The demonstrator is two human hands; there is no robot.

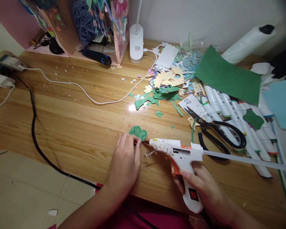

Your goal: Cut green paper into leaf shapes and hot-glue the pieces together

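Note:
My right hand [205, 184] is wrapped around the handle of a white hot glue gun [178, 149], with fingers by its orange trigger. A clear glue stick [243, 159] sticks out of the back of the gun. Its dark nozzle points left, close to the fingertips of my left hand [126, 156]. Those fingers are closed at the lower edge of a green scalloped paper cutout [138, 133], which has a darker green outline. The pinch itself is partly hidden by the hand. Stringy clear glue hangs below the nozzle.
Black-handled scissors [219, 130] lie across several white markers [219, 105] at right, near green paper [228, 76]. Paper scraps [166, 79] are heaped behind. A white cable [85, 95] runs to a lamp base [136, 44]; a black cord [35, 136] crosses at left. A utility knife [96, 57] lies by the shelf.

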